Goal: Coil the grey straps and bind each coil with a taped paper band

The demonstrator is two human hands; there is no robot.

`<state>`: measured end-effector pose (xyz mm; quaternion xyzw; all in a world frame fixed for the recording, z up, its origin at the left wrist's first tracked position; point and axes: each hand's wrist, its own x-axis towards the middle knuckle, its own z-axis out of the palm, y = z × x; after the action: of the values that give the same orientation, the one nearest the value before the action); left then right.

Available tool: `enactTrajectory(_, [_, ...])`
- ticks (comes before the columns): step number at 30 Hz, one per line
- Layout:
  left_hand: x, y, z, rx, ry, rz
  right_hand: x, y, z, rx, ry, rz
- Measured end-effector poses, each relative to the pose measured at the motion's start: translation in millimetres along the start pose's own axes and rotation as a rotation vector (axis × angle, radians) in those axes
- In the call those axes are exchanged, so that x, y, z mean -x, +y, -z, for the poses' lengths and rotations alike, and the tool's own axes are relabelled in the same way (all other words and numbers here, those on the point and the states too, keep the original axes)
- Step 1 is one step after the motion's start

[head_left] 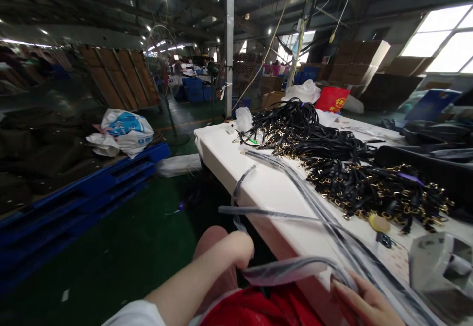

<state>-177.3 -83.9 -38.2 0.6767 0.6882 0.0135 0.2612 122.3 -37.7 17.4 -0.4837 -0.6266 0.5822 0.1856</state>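
My right hand (364,299), at the table's near edge, has its thumb and fingers closed on a black strap in a clear plastic sleeve (288,271). This sleeved strap bows leftward to my left hand (242,249), which is bent down at the wrist over my lap. The left fingers are hidden, so their grip does not show. More sleeved straps (314,202) lie lengthwise on the white table (229,156), beside my right hand. One sleeved strap (266,212) crosses them and sticks out past the edge; another (240,188) hangs over it.
Black straps with gold buckles (369,188) are heaped on the table. A phone (393,254), a yellow round object (379,222) and a grey-white holder (441,262) lie at right. A blue pallet (121,183) with dark goods stands left, a metal post (229,45) behind the table.
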Motion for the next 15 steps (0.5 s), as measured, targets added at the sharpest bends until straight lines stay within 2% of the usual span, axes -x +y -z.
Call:
enactTrajectory(3, [2, 28, -39, 0.069, -0.19, -0.04, -5, 4, 4, 0.009, -0.015, 0.005])
enactTrajectory(5, [-7, 36, -50, 0.212, -0.109, 0.032, -7, 4, 5, -0.016, -0.023, -0.014])
enactTrajectory(8, [-36, 24, -48, 0.349, 0.118, 0.198, -3, 0, 5, -0.04, 0.038, -0.023])
enactTrajectory(10, [-58, 10, -47, 0.42, 0.13, 0.246, 2, -3, 5, -0.033, 0.081, -0.028])
enactTrajectory(13, [-82, -2, -58, 0.58, -0.005, 0.206, 9, -3, 6, -0.011, 0.095, -0.015])
enactTrajectory(15, [-88, 0, -73, 0.684, -0.123, 0.148, 12, 0, 7, -0.024, 0.095, 0.001])
